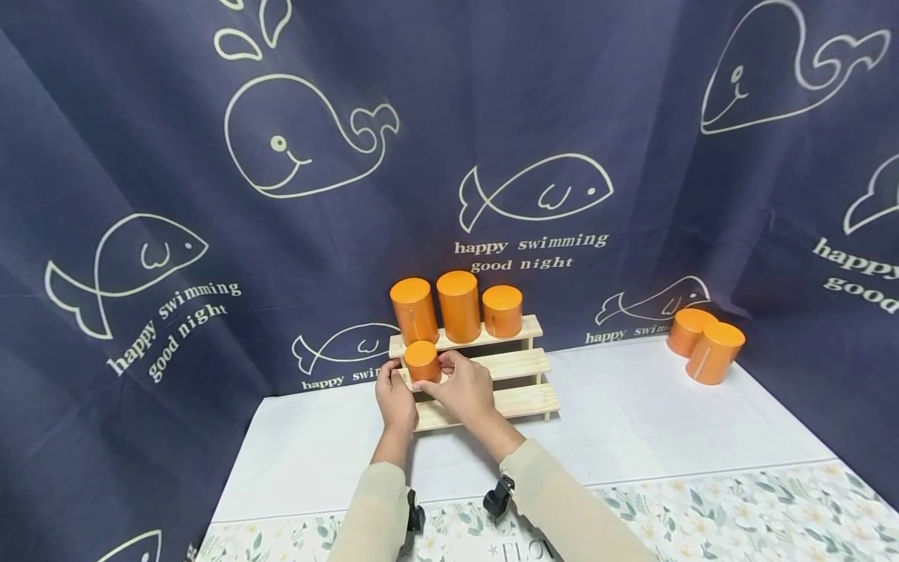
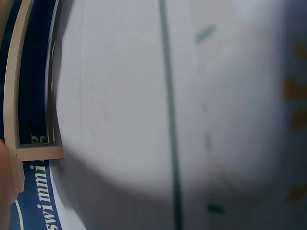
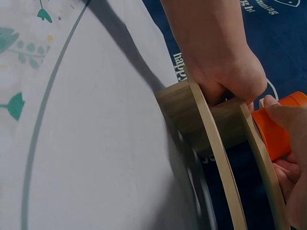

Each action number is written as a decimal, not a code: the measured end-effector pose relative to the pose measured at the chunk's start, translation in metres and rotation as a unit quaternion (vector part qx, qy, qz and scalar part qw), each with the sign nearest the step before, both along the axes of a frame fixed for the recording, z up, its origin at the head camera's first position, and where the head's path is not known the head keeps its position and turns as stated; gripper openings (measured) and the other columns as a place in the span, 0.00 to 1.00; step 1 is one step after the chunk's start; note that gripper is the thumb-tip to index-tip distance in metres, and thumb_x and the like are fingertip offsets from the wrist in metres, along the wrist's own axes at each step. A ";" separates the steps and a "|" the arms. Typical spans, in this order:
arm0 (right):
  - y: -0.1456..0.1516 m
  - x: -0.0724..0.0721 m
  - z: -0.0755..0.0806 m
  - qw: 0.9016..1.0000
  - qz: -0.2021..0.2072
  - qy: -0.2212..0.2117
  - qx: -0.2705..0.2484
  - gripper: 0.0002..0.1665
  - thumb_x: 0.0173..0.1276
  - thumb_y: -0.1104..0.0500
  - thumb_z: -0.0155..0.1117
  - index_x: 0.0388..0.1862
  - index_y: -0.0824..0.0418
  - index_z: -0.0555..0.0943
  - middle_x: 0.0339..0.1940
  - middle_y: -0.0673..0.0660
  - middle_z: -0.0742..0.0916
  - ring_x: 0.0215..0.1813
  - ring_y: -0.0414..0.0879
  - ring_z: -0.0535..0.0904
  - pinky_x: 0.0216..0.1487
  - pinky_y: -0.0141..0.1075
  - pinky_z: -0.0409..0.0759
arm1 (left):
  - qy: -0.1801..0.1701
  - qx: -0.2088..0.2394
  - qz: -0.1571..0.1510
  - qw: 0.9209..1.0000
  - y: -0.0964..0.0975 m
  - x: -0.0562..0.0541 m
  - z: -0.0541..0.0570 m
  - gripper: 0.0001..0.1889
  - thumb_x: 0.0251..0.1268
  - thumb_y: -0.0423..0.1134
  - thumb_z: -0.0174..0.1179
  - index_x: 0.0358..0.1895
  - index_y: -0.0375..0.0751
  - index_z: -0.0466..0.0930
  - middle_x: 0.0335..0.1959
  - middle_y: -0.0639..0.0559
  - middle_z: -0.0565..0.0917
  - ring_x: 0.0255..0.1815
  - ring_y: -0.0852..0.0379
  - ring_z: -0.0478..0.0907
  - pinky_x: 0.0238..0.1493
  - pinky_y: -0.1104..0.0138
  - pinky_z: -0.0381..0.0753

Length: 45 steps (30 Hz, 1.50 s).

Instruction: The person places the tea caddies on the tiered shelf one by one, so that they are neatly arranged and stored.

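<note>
One short orange canister (image 1: 422, 359) in my right hand (image 1: 467, 393), thumb across its near side, fingers curled round the right: a snug pinch. It's upright, over the left end of the middle tier (image 1: 520, 364) of the wooden stand (image 1: 527, 401); whether its base touches wood, I can't tell. Just left of it, my left hand (image 1: 396, 396) is up against the stand's end; can't tell whether those fingers grip anything. Delicate moment! Best play, I'd say: keep the canister level, bring its whole base onto that narrow slat, steady the stand with the left, then ease the thumb off gently so nothing tips. And the count: six orange canisters in all! One in my pinch; three on the top tier (image 1: 534, 326) just beyond my hands, two taller canisters (image 1: 460, 310) and one shorter neighbour (image 1: 502, 312); then two more canisters (image 1: 715, 355) on the white surface (image 1: 618, 421), well off to the right of my right hand. One stand, three tiers, two hands on the job.
</note>
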State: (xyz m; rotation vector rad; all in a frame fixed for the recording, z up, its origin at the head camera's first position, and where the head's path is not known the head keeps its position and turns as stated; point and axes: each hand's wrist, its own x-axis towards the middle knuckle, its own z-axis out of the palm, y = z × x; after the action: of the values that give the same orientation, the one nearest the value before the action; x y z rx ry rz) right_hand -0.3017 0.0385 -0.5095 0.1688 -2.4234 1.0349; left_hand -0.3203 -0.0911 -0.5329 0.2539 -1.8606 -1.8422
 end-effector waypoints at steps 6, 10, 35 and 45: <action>-0.003 0.002 0.000 1.000 -0.013 0.000 0.015 0.39 0.43 0.28 0.86 0.44 0.52 0.87 0.41 0.50 0.94 0.41 0.45 0.90 0.43 0.44 0.87 | 0.002 0.004 0.004 1.000 0.000 0.000 -0.002 0.14 0.81 0.25 0.44 0.55 0.24 0.80 0.58 0.29 0.83 0.67 0.34 0.77 0.75 0.44 0.71; -0.005 0.003 0.000 0.999 -0.026 -0.001 0.022 0.39 0.43 0.28 0.85 0.43 0.53 0.87 0.38 0.51 0.94 0.38 0.46 0.89 0.40 0.44 0.85 | 0.005 0.007 0.002 1.000 0.002 0.002 0.001 0.14 0.81 0.26 0.44 0.55 0.24 0.80 0.58 0.29 0.83 0.67 0.35 0.77 0.75 0.44 0.71; 0.026 0.028 0.015 0.977 0.150 -0.104 -0.111 0.58 0.63 0.47 0.81 0.83 0.68 0.63 0.60 0.64 0.88 0.62 0.56 0.87 0.67 0.48 0.86 | 0.002 0.030 -0.012 0.999 0.003 -0.001 -0.003 0.15 0.81 0.26 0.42 0.54 0.24 0.79 0.58 0.30 0.82 0.69 0.36 0.75 0.76 0.46 0.70; 0.072 0.048 0.031 0.972 0.162 -0.124 -0.120 0.42 0.71 0.56 0.73 0.80 0.59 0.69 0.55 0.55 0.90 0.61 0.56 0.88 0.66 0.50 0.87 | 0.008 0.029 -0.002 1.000 0.004 0.003 0.006 0.14 0.81 0.24 0.41 0.54 0.20 0.77 0.58 0.27 0.81 0.68 0.32 0.74 0.75 0.43 0.70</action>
State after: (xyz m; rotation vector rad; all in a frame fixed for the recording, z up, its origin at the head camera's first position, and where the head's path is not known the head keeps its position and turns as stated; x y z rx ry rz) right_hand -0.2542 0.1108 -0.4781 0.3810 -2.5142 1.5683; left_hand -0.3174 -0.0871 -0.5274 0.2549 -1.8009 -1.8968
